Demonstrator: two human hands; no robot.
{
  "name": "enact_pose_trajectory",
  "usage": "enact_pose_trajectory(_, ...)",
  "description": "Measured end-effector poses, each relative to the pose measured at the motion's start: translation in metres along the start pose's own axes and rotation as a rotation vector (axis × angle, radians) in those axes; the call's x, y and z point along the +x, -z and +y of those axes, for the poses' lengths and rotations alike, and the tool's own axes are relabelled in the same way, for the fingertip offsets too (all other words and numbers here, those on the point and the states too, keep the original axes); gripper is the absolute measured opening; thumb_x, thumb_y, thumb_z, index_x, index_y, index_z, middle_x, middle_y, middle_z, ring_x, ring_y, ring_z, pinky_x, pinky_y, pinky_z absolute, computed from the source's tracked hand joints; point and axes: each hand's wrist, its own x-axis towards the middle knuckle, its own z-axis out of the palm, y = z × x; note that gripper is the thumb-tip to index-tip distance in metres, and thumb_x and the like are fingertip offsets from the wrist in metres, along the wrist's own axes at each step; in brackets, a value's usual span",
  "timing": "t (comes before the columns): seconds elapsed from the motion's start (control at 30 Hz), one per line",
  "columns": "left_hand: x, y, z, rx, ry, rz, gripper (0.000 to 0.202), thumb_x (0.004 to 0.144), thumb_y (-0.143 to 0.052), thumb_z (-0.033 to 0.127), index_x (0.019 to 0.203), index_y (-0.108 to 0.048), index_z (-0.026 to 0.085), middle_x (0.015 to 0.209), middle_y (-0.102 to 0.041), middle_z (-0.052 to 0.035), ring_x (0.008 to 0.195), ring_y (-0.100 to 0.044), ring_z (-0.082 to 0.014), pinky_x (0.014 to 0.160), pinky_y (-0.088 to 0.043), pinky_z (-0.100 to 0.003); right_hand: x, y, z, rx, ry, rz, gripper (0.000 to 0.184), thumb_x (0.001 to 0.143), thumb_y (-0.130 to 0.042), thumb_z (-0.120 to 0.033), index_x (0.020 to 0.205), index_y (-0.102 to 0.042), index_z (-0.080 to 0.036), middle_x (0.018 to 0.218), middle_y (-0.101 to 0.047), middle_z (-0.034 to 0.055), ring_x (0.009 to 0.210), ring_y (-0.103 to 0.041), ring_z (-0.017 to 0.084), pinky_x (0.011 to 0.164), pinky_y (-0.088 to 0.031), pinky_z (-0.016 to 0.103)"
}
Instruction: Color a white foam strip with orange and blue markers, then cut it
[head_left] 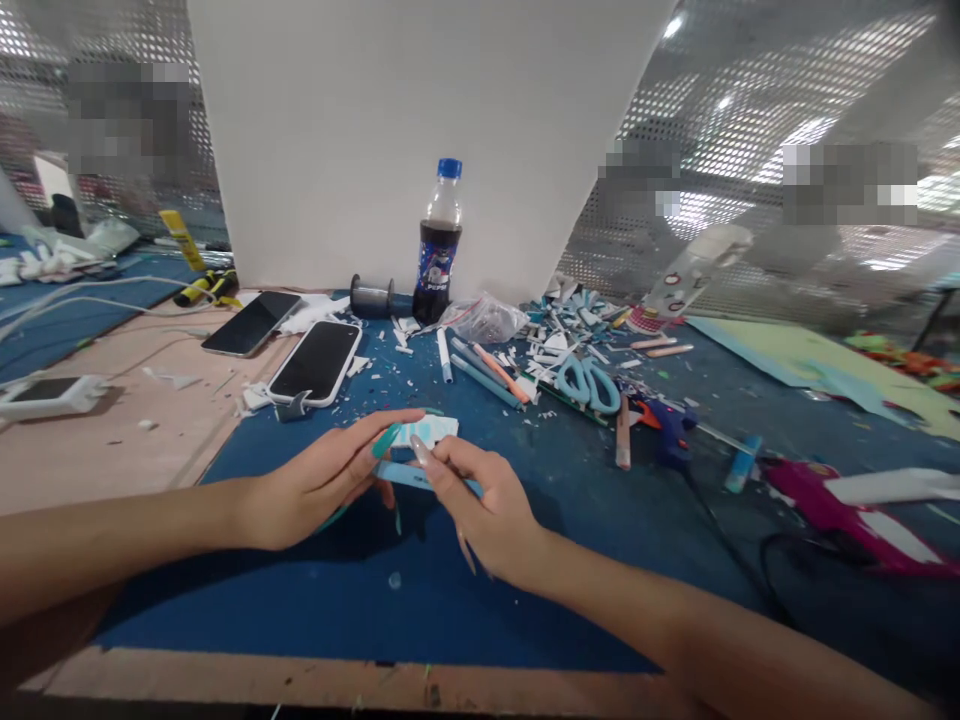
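Note:
A small white piece with light blue streaks [442,428] is held up just above the blue mat. My left hand [322,480] is closed on its left side, the long green nails pressing near it. My right hand [491,510] is closed too, with thumb and index finger close to the piece's right edge. Under the piece a light blue marker [409,475] with dark print runs across from the left fingers into my right hand. Its tip and the undersides of the fingers are hidden.
Beyond my hands lie two phones [319,362], several markers [444,355], light blue scissors [589,385] and a heap of foam scraps [570,315]. A cola bottle [439,250] stands at the white board. To the right are a blue glue gun [667,425] and a magenta tool [840,510].

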Motion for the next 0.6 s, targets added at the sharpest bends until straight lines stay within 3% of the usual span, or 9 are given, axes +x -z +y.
enact_pose_trajectory(0.07,-0.002,-0.002,-0.004,0.057,-0.042,0.01,0.042,0.095,-0.02,0.034,0.131,-0.028,0.014,0.067,-0.053,0.0014,0.047,-0.041,-0.0057,0.047,-0.039,-0.017,0.004,0.005,-0.002,-0.125,0.064,-0.026,0.032,0.088,-0.041,-0.038,0.063,-0.038,-0.018,0.049,-0.032,-0.0079,0.039,-0.037,0.004,0.041,-0.031,0.016)
enact_pose_trajectory(0.17,-0.006,-0.004,-0.009,0.168,-0.104,0.049,0.04,0.095,-0.02,0.029,0.132,-0.028,0.015,0.055,-0.045,0.0056,0.048,-0.042,-0.0069,0.05,-0.039,-0.016,0.008,0.01,-0.006,-0.242,0.193,-0.023,0.033,0.087,-0.043,-0.037,0.061,-0.043,-0.017,0.052,-0.04,-0.0057,0.047,-0.039,0.005,0.05,-0.035,0.017)
enact_pose_trajectory(0.3,-0.009,-0.005,-0.012,0.363,-0.178,0.076,0.038,0.094,-0.027,0.028,0.13,-0.033,0.017,0.066,-0.054,0.0024,0.051,-0.043,-0.0069,0.049,-0.038,-0.015,0.004,0.007,-0.006,-0.289,0.227,0.1,0.033,0.087,-0.044,-0.037,0.062,-0.047,-0.016,0.049,-0.041,-0.006,0.044,-0.04,0.004,0.049,-0.034,0.017)
enact_pose_trajectory(0.4,-0.008,-0.005,-0.013,0.528,-0.218,0.056,0.034,0.092,-0.03,0.025,0.123,-0.043,0.02,0.085,-0.059,-0.002,0.067,-0.052,-0.0098,0.061,-0.044,-0.018,0.004,0.008,-0.003,-0.303,0.16,0.224,0.032,0.088,-0.04,-0.039,0.067,-0.048,-0.016,0.047,-0.043,-0.006,0.041,-0.044,0.004,0.045,-0.034,0.016)
enact_pose_trajectory(0.5,-0.004,0.0,-0.016,0.669,-0.191,0.213,0.034,0.091,-0.029,0.023,0.121,-0.045,0.018,0.088,-0.056,-0.0041,0.076,-0.053,-0.0127,0.068,-0.046,-0.022,0.015,0.025,0.0,-0.346,0.125,0.365,0.03,0.09,-0.036,-0.038,0.075,-0.05,-0.016,0.047,-0.044,-0.0059,0.04,-0.045,0.006,0.044,-0.035,0.018)
enact_pose_trajectory(0.6,0.005,0.012,-0.023,0.848,-0.134,0.445,0.039,0.092,-0.026,0.024,0.127,-0.038,0.01,0.09,-0.053,-0.0063,0.082,-0.051,-0.0166,0.077,-0.047,-0.031,0.033,0.063,0.0,-0.561,0.105,0.553,0.019,0.086,-0.042,-0.035,0.085,-0.046,-0.017,0.064,-0.055,0.0007,0.055,-0.052,0.011,0.052,-0.04,0.023)
